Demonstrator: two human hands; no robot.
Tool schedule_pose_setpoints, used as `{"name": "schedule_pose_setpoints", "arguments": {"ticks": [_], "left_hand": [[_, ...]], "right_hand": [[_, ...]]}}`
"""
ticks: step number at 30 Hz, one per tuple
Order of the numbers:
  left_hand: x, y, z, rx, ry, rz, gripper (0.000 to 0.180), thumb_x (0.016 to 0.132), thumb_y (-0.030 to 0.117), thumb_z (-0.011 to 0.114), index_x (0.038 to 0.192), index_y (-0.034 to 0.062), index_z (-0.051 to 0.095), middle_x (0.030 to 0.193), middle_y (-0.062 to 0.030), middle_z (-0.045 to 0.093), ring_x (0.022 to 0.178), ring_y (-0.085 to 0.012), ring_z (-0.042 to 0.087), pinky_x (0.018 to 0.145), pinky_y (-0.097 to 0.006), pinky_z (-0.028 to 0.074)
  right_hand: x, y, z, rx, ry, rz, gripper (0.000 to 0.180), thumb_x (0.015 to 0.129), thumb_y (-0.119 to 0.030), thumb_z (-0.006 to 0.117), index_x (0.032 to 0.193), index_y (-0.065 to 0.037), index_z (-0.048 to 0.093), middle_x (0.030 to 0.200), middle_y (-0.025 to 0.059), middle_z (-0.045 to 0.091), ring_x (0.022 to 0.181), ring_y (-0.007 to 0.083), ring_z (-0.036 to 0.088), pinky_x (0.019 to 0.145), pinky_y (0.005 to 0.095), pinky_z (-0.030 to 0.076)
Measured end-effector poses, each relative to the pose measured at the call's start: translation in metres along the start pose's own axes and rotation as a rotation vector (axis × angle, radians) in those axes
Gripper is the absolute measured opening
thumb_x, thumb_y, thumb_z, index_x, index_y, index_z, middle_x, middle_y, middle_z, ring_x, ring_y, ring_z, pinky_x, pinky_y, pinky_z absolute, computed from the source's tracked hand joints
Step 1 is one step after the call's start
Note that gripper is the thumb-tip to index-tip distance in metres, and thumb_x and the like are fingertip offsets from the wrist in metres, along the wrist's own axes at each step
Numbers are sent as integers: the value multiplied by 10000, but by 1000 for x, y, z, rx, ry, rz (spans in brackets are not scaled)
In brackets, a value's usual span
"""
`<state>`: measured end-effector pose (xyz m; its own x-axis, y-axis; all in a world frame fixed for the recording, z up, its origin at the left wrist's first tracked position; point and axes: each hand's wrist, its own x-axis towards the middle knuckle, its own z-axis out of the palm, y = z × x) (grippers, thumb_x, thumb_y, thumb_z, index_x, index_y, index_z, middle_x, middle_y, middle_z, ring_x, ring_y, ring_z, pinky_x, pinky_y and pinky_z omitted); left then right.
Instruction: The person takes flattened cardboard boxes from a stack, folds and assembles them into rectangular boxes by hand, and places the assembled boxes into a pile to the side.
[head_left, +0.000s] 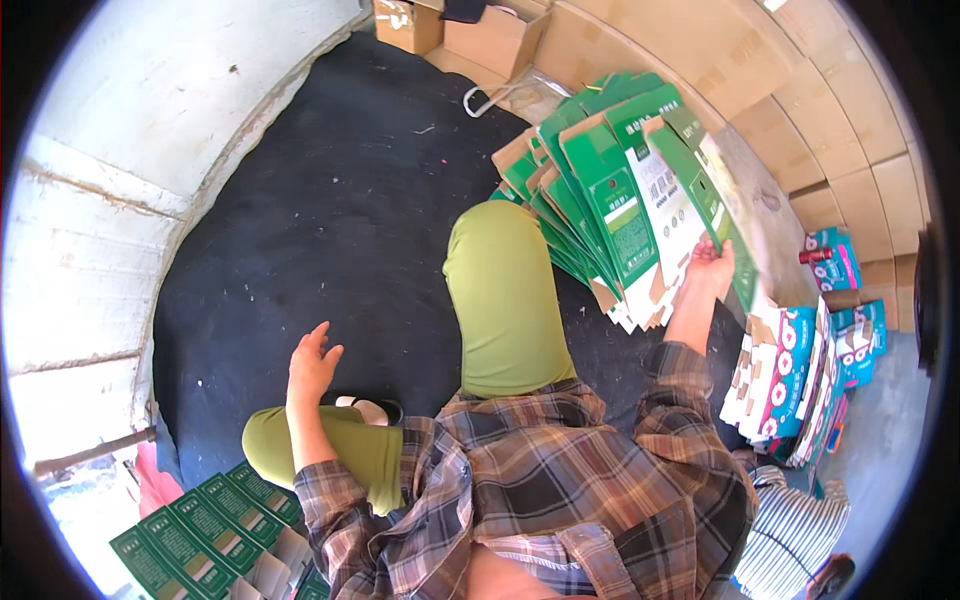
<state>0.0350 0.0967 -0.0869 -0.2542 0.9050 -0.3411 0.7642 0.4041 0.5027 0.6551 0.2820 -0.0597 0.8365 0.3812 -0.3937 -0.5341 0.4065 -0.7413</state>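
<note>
My right hand (pixel 708 268) grips the lower edge of a flat green carton (pixel 712 205), which stands tilted at the right side of a leaning stack. The stack of folded green cartons (pixel 620 215) fans out beyond my right knee, with brown and white flaps showing. Over the black cloth to the left, my left hand (pixel 315 365) hangs with its fingers apart and nothing in it. Below that hand, beside my bent left leg, stands a row of green boxes (pixel 210 535) with white flaps at their near ends.
The black cloth (pixel 330 190) covers the floor up to a white wall (pixel 110 190). Brown cardboard boxes (pixel 840 130) are piled along the right, with an open box (pixel 497 42) at the back. Blue and white flat cartons (pixel 785 370) stand near my right elbow, above a striped bundle (pixel 795 525).
</note>
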Motion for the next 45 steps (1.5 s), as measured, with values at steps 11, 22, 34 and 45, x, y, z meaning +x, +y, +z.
{"name": "schedule_pose_setpoints", "arguments": {"ticks": [11, 22, 34, 45], "left_hand": [[2, 9, -14, -137, 90, 22, 474, 801, 126, 672, 1259, 73, 561, 1079, -164, 631, 928, -279, 630, 842, -384, 502], [3, -11, -64, -914, 513, -142, 449, 936, 186, 563, 1365, 91, 470, 1247, -59, 577, 1114, -150, 534, 951, -316, 429], [-31, -75, -109, -1698, 1024, 193, 230, 947, 153, 567, 1130, 14, 574, 1134, -61, 627, 1046, -151, 592, 905, -318, 471], [-51, -76, -78, -1747, 952, -121, 387, 950, 262, 563, 1194, -38, 543, 1173, -98, 606, 1084, -198, 562, 965, -344, 411]], "right_hand": [[-126, -43, 76, -277, -656, -512, 332, 939, -135, 573, 1220, 36, 524, 1155, 112, 598, 983, 180, 602, 848, 322, 495], [-193, 10, 162, -401, -1453, -368, 261, 905, -69, 609, 1148, 27, 606, 1083, 72, 643, 963, 132, 586, 872, 280, 448], [-307, 127, 189, -485, -1922, -7, 236, 896, -55, 612, 1118, 24, 614, 1000, 31, 652, 890, 93, 582, 820, 247, 450], [-330, 242, 174, -941, -1707, -37, 356, 939, -121, 545, 1273, -13, 485, 1178, 100, 593, 1071, 164, 554, 923, 309, 426]]}}
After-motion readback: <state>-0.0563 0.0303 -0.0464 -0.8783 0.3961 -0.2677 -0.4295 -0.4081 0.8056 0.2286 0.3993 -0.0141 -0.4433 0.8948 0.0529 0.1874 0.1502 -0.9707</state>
